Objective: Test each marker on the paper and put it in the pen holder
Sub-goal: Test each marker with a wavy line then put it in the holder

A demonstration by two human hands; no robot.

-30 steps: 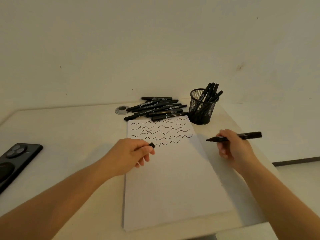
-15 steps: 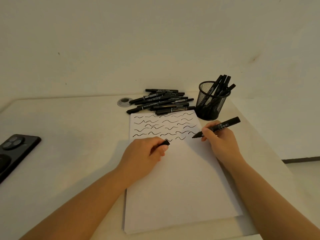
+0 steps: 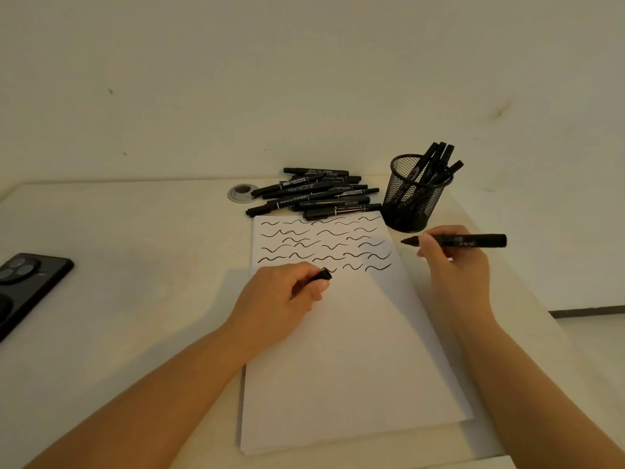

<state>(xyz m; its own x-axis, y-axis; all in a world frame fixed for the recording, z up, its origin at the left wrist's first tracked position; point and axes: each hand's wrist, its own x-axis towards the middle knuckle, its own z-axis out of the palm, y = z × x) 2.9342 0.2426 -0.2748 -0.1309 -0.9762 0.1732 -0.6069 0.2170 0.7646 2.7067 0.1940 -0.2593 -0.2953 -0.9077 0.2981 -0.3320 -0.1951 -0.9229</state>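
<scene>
Two hands [image 3: 280, 296], one paper stack [image 3: 338, 350], one pen holder [image 3: 417, 198], one phone [image 3: 27, 282].

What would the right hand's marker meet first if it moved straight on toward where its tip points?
Probably nothing soon: the marker in the right hand points left, seemingly above the paper; height is unclear.

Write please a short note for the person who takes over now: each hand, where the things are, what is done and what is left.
Right hand holds an uncapped marker, tip off the paper. Left hand pinches its cap and rests on the paper.
Done: rows of test strokes; several markers stand in the pen holder.
Left: cap this marker, put it in the holder, then test the pile of markers behind the paper.
</scene>
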